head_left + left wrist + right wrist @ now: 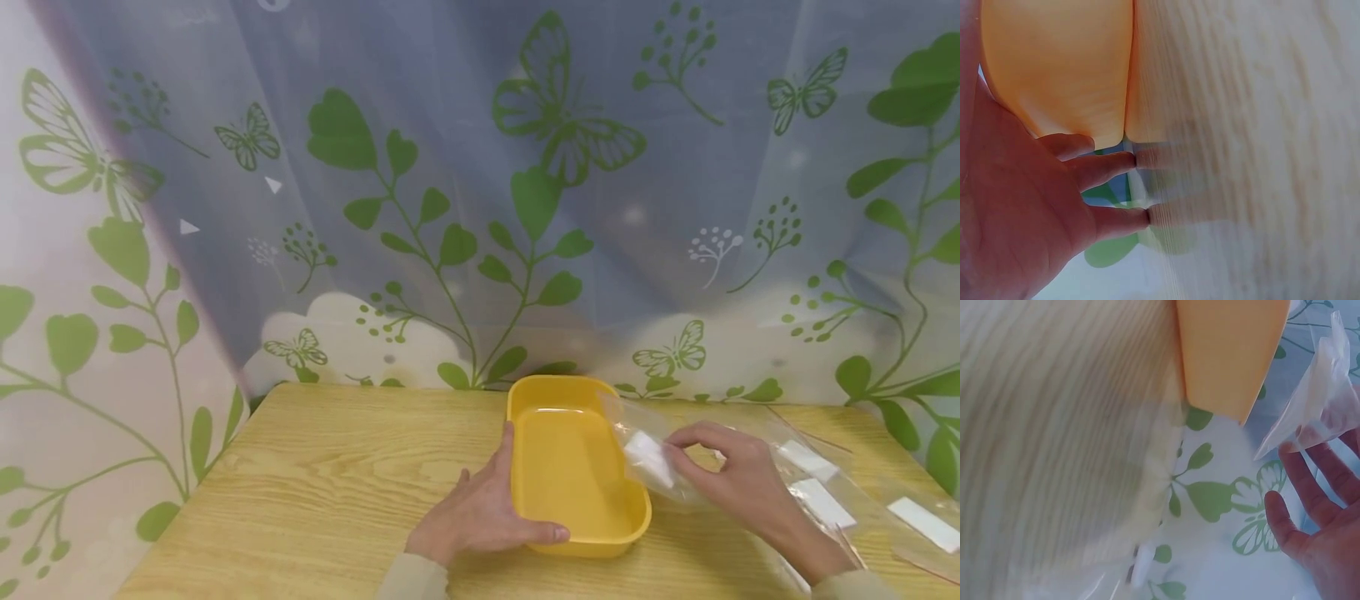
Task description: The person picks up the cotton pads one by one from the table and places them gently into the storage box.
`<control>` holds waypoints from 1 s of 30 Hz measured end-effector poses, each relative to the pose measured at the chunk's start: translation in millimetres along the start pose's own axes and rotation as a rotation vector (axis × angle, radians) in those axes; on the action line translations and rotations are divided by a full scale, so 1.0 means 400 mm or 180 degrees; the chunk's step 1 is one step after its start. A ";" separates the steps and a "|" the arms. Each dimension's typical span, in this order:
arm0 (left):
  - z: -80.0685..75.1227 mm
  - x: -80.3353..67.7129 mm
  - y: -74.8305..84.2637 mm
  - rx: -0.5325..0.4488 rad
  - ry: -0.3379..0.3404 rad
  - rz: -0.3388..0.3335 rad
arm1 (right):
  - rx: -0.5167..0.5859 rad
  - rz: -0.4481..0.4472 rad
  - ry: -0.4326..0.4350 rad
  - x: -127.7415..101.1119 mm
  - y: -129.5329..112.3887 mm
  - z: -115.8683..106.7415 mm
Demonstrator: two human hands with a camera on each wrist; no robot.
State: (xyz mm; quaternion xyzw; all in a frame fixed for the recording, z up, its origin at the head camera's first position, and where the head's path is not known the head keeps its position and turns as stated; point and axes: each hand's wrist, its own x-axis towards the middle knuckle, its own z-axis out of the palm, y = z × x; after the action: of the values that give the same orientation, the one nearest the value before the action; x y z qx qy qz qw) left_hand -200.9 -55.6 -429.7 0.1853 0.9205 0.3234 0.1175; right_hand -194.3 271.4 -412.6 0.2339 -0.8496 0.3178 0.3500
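In the head view a yellow plastic tray [570,467] with a raised rim lies on the wooden table. My left hand [480,508] holds it at the near left corner, thumb at the near rim and fingers along the left wall. The left wrist view shows the fingers [1107,170] spread beside the tray's wall, the lower fingertips touching the table. Between thumb and index finger, my right hand [738,471] pinches a clear plastic bag [628,417] that has a white rectangle on it. The bag overlaps the tray's right rim.
More clear bags with white rectangles [821,502] lie on the right of the table, one farther out [922,523]. The wooden table [337,483] extends to the left. A curtain [450,167] printed with leaves and butterflies hangs behind it.
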 end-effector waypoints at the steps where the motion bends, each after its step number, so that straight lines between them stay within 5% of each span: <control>1: -0.001 -0.001 0.001 0.0006 0.0002 -0.0003 | 0.0049 -0.0043 0.0022 0.003 -0.002 0.004; 18: 0.000 0.003 0.000 -0.0034 0.0010 0.0019 | 0.0262 -0.0390 -0.0038 0.037 -0.039 0.069; 30: 0.000 0.002 0.002 0.0016 0.0008 -0.0004 | -0.0033 -0.0419 -0.0147 0.044 -0.070 0.119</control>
State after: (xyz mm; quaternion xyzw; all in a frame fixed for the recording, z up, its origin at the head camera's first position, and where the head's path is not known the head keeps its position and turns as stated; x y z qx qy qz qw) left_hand -201.3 -54.6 -429.2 0.1846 0.9215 0.3213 0.1161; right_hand -209.3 215.6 -415.4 0.2947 -0.8418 0.2841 0.3518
